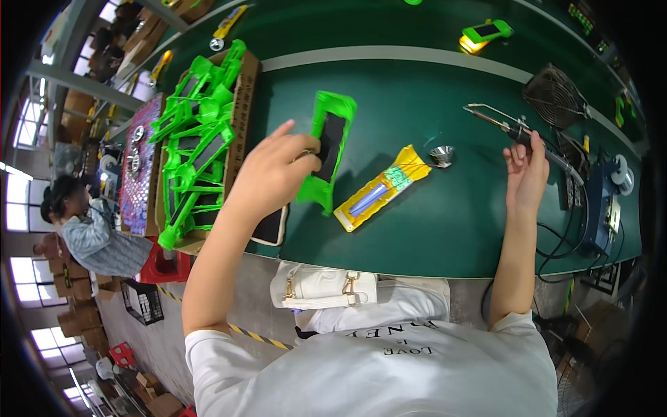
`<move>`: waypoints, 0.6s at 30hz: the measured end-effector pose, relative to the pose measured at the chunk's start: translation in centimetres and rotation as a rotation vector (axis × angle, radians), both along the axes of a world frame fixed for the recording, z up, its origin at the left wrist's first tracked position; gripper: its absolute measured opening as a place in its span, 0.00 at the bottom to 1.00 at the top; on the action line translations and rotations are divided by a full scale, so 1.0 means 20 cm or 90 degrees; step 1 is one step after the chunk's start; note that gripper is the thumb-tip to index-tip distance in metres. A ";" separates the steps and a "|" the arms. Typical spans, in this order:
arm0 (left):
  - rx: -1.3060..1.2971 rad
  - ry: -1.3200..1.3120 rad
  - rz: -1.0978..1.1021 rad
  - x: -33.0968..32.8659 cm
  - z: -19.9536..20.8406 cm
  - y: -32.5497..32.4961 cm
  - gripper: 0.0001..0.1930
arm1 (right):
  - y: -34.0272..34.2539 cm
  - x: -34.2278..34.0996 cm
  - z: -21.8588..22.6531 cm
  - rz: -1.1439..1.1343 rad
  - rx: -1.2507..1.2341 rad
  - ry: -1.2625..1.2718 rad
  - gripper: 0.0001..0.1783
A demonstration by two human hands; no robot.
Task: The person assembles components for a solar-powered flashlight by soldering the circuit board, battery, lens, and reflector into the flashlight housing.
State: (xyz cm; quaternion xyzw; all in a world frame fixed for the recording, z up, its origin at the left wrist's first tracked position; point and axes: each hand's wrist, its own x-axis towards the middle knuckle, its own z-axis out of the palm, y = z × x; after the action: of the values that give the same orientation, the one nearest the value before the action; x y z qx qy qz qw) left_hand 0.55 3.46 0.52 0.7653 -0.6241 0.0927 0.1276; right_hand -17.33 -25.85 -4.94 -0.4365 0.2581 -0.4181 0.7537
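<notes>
My left hand (pixel 278 167) grips the edge of a green plastic housing (pixel 336 104) with a black panel set in it, tilted above the green worktable. In my right hand (pixel 526 177), fingers closed round the handle, is a soldering iron (pixel 517 132); its tip points left, away from the parts. Between the hands a yellow flashlight housing (pixel 415 160) lies open on the table. It contains a blue battery cell (pixel 368 199) and a small green circuit board (pixel 398 178). Thin wires run from its far end to a silver reflector cup (pixel 442 154).
A cardboard box (pixel 243 104) full of green housings stands at left, with a phone-like dark slab (pixel 269 226) near it. At right are a black fan (pixel 554 95), a blue soldering station (pixel 599 219) and a white spool (pixel 623 174). A co-worker (pixel 104 229) sits far left.
</notes>
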 end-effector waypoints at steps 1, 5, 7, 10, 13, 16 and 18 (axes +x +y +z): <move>0.022 0.002 -0.011 0.03 -0.09 -0.03 0.07 | 0.01 0.01 0.01 0.001 0.001 0.006 0.09; 0.056 0.053 -0.030 0.05 -0.24 -0.12 0.09 | 0.00 0.02 0.00 0.019 -0.007 0.014 0.09; 0.030 0.262 0.159 0.03 -0.25 -0.14 0.11 | 0.00 0.02 0.00 0.011 -0.005 0.023 0.09; -0.065 0.312 0.286 0.03 -0.28 -0.09 0.13 | -0.01 0.02 -0.01 0.007 -0.004 0.029 0.09; -0.042 0.554 0.391 -0.01 -0.24 -0.07 0.16 | -0.01 0.01 -0.01 0.008 -0.007 0.032 0.10; 0.018 0.704 0.505 -0.08 -0.14 -0.10 0.19 | 0.00 0.02 -0.01 0.012 -0.011 0.034 0.10; 0.021 0.120 0.254 -0.05 -0.18 -0.09 0.20 | 0.00 0.02 0.00 0.017 -0.014 0.034 0.10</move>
State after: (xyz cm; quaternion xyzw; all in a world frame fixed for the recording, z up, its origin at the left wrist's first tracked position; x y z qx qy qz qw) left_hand -0.47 1.64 -2.98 0.8809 -0.4470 0.0339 0.1519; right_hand -17.01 -25.84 -5.02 -0.4592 0.2680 -0.3989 0.7471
